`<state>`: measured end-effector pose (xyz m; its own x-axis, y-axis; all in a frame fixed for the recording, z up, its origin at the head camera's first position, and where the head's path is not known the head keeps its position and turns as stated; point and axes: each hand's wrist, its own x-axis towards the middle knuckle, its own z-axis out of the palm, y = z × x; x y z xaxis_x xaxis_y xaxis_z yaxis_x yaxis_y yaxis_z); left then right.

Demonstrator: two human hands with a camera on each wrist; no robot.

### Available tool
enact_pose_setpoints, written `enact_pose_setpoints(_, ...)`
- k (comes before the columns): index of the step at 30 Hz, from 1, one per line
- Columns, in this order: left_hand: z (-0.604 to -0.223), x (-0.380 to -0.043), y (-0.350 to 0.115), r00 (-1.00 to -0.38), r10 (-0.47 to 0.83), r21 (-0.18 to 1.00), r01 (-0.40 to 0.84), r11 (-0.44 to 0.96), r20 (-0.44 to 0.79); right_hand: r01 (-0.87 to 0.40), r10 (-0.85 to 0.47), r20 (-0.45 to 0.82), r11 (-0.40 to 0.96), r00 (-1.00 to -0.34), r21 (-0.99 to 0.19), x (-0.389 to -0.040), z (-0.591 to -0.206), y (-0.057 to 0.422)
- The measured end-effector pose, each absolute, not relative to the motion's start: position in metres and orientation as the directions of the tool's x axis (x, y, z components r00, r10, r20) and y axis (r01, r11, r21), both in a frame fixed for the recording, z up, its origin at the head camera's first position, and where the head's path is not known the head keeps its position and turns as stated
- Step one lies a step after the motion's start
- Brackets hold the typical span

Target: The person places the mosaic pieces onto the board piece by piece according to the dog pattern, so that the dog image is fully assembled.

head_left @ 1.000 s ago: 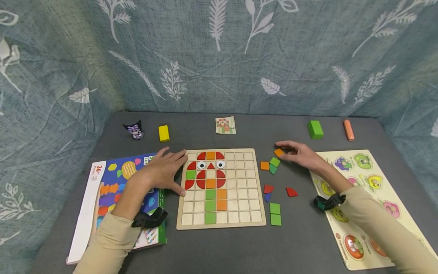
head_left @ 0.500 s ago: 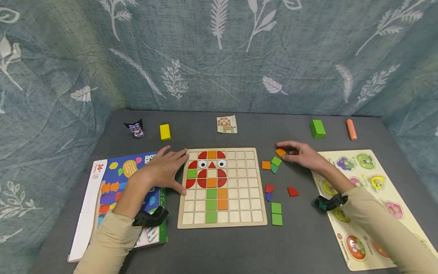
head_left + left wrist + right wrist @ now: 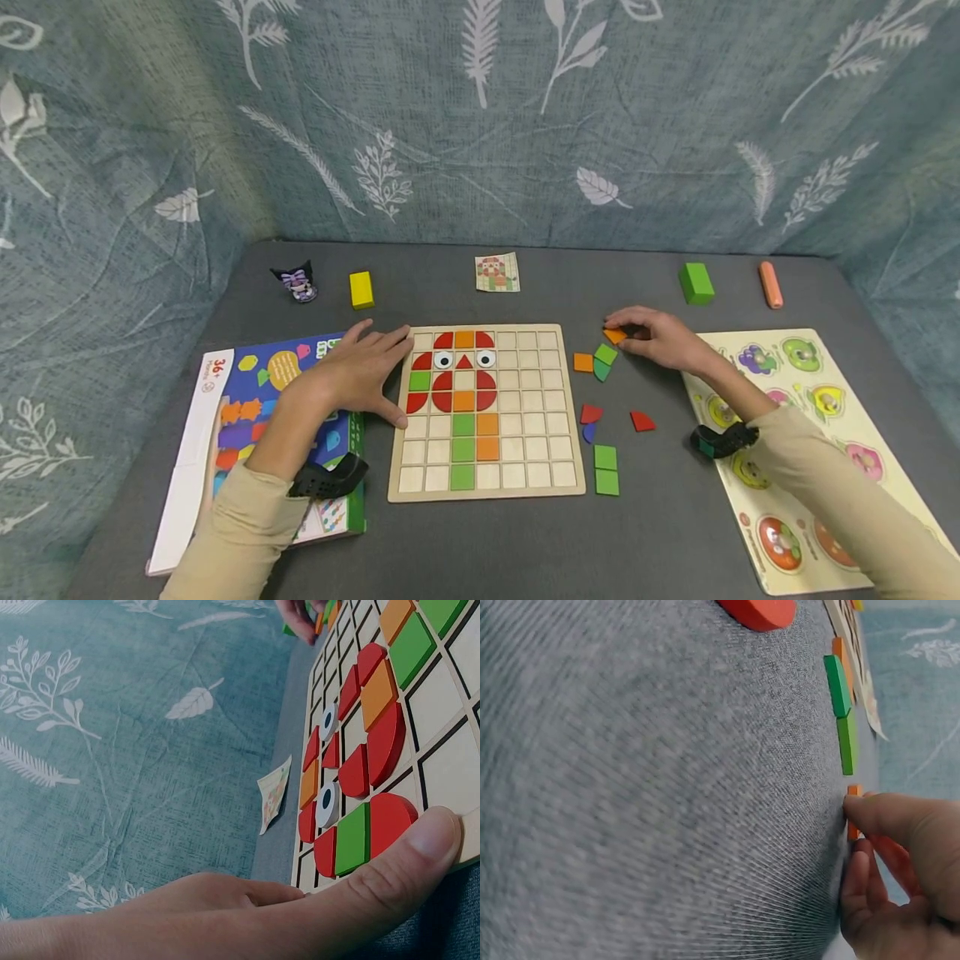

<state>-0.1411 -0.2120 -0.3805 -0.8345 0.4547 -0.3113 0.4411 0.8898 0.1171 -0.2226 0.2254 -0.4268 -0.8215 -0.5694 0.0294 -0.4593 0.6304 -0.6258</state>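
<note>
A wooden grid board [image 3: 533, 401] lies on the dark table, with red, orange and green tiles and two eye discs set in its left half. My left hand [image 3: 352, 375] rests at its left edge, fingers spread, the thumb [image 3: 431, 840] on the frame in the left wrist view. Right of the board, my right hand [image 3: 660, 340] pinches an orange square tile [image 3: 615, 335] between thumb and fingers, close over the table. Beside it lie a light green tile [image 3: 606, 354], a dark green tile [image 3: 602, 370] and another orange square [image 3: 583, 362].
Red pieces [image 3: 642, 420], a blue piece [image 3: 589, 432] and green squares [image 3: 606, 457] lie right of the board. A picture card [image 3: 497, 272] is behind it. A toy box [image 3: 247, 367] lies left, a fruit puzzle board [image 3: 810, 450] right. Blocks and a figurine [image 3: 298, 283] stand at the back.
My right fingers have closed in on the orange square tile, which shows less than before. My left hand stays at the board's edge.
</note>
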Motion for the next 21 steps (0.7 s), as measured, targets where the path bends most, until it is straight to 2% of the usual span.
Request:
enact_pose_setpoints(6,-0.382,-0.141,-0.212,-0.83,0.456,0.131,0.438,0.889,-0.321,-0.544,-0.601,0.101,0.625,-0.793,-0.56,-0.223,-0.424,0.224)
enact_pose_setpoints(10,-0.381,-0.141,-0.213,-0.83,0.454,0.126,0.438,0.89,-0.324,-0.519,-0.551,0.149,0.611,-0.821,-0.597,-0.211,-0.421,0.212)
enact_pose_setpoints(12,-0.38,-0.142,-0.213,-0.831,0.453,0.121,0.439,0.89,-0.323,-0.543,-0.557,0.195,0.573,-0.807,-0.614,-0.199,-0.42,0.198)
enact_pose_setpoints(15,-0.379,-0.143,-0.213,-0.836,0.451,0.119,0.437,0.892,-0.313,-0.661,-0.638,0.298,0.459,-0.71,-0.594,-0.175,-0.422,0.172)
enact_pose_setpoints(19,-0.378,-0.143,-0.212,-0.839,0.447,0.123,0.431,0.894,-0.309,-0.831,-0.754,0.418,0.298,-0.506,-0.469,-0.148,-0.427,0.142)
enact_pose_setpoints(21,-0.379,-0.142,-0.212,-0.838,0.443,0.125,0.426,0.896,-0.319,-0.879,-0.785,0.446,0.252,-0.43,-0.404,-0.139,-0.43,0.132)
